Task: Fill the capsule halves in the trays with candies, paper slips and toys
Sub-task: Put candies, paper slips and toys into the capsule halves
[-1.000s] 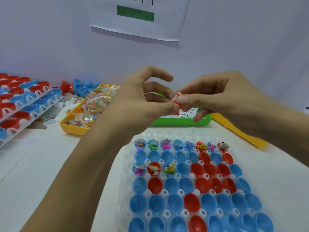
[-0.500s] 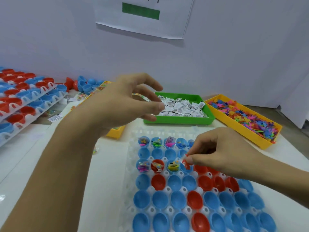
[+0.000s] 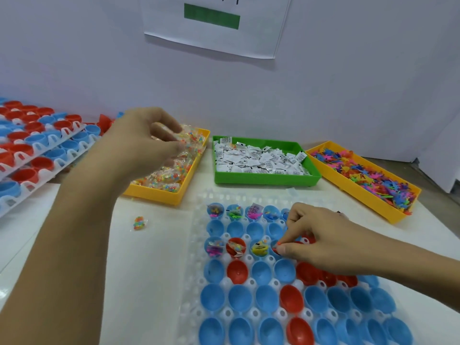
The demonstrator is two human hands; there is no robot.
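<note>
A clear tray (image 3: 191, 255) in front of me holds rows of blue and red capsule halves (image 3: 239, 298); several in the first and third rows hold candy, a slip and a toy. My right hand (image 3: 321, 241) pinches a small red item (image 3: 275, 249) over a blue half in the third row. My left hand (image 3: 142, 143) reaches into the yellow candy bin (image 3: 171, 194), fingers curled on clear candy packets (image 3: 171, 135). The green bin of paper slips (image 3: 258, 159) and the yellow bin of colourful toys (image 3: 366, 175) stand behind the tray.
Stacked trays of red and blue capsule halves (image 3: 37, 150) lie at the left. One loose candy packet (image 3: 139, 223) sits on the white table left of the tray. A wall with a paper sign (image 3: 214, 23) rises close behind the bins.
My hands have parted from in front of me. The right one came down to the third row with the small red item, and the left one moved back and left into the candy bin.
</note>
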